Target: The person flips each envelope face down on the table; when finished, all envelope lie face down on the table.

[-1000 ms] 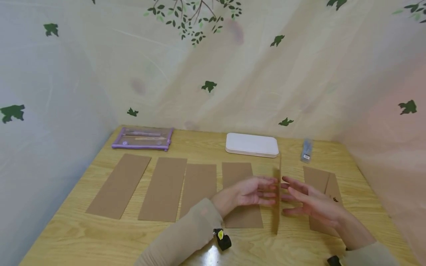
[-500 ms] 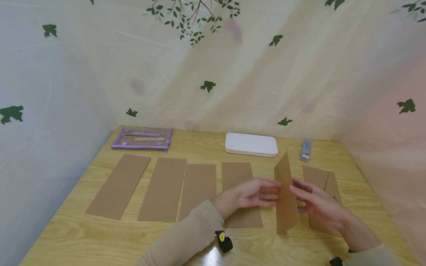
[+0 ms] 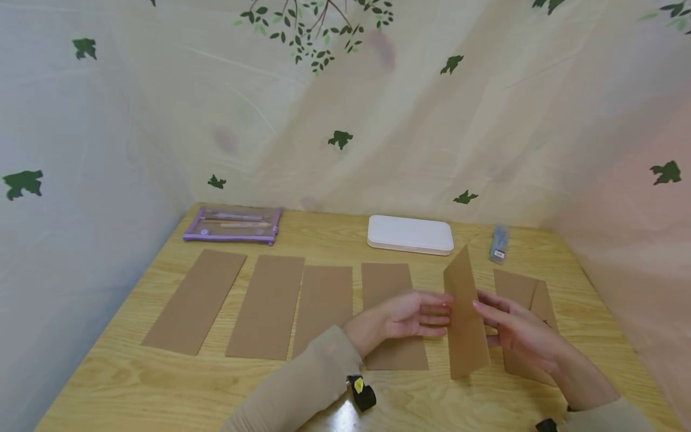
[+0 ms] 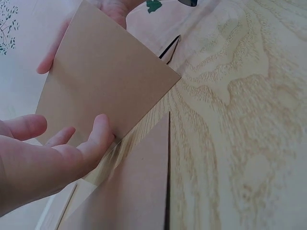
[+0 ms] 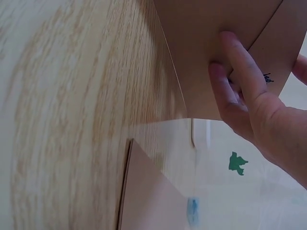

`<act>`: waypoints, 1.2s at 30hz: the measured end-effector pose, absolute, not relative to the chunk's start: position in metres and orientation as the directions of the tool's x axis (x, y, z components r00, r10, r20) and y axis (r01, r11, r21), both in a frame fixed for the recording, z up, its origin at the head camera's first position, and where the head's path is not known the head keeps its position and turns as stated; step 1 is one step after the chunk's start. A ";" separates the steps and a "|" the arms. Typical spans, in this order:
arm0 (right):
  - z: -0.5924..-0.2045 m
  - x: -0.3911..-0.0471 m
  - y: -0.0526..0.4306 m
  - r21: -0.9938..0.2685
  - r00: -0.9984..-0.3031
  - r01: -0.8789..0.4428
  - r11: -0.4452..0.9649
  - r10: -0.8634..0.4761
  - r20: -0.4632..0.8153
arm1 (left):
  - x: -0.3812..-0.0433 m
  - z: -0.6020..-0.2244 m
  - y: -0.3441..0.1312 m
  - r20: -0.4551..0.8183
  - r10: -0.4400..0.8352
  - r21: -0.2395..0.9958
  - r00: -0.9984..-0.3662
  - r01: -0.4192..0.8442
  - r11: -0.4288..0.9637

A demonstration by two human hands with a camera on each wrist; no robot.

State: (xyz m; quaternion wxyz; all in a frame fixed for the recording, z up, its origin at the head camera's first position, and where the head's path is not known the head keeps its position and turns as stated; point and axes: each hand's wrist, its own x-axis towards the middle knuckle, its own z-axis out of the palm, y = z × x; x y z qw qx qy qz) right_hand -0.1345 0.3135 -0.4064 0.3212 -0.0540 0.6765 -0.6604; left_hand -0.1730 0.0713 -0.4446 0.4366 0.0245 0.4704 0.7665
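Observation:
A brown cardboard piece (image 3: 465, 336) stands on edge between my hands, its lower edge near or on the wooden table. With lightly bent fingers, my left hand (image 3: 407, 315) touches its left side; in the left wrist view those fingertips (image 4: 101, 125) meet its plain face. My right hand (image 3: 518, 330) holds it from the right, thumb along one edge and fingers on the other face. That face, in the right wrist view, bears a thin dark line and a small dark mark (image 5: 267, 77). Beneath my left hand lies another cardboard piece (image 3: 396, 357).
Several flat cardboard pieces lie in a row, one (image 3: 194, 303) at the far left, another (image 3: 520, 285) partly behind my right hand. Along the back are a purple-edged clear pencil pouch (image 3: 232, 225), a white case (image 3: 410, 234) and a small bluish packet (image 3: 499, 245).
The cardboard piece, edge-on to the head view a second ago, has turned so its broad face shows. My right thumb has come onto its edge. The left hand has barely moved.

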 end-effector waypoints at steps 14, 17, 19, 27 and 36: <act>-0.408 -0.134 0.317 -0.944 -0.780 0.327 0.037 -0.553 -0.292 | -0.175 -0.451 0.069 -0.381 0.688 0.719 -0.618 -0.666 -0.200; -0.408 -0.133 0.318 -0.948 -0.786 0.318 0.026 -0.551 -0.279 | -0.176 -0.452 0.068 -0.381 0.687 0.713 -0.619 -0.670 -0.209; -0.408 -0.133 0.320 -0.948 -0.791 0.317 0.027 -0.544 -0.280 | -0.176 -0.452 0.067 -0.381 0.686 0.713 -0.620 -0.669 -0.210; -0.411 -0.134 0.331 -0.949 -0.802 0.312 0.043 -0.524 -0.288 | -0.177 -0.454 0.065 -0.378 0.684 0.705 -0.624 -0.673 -0.224; -0.416 -0.134 0.343 -0.938 -0.833 0.313 0.148 -0.431 -0.346 | -0.177 -0.451 0.063 -0.377 0.689 0.702 -0.619 -0.676 -0.224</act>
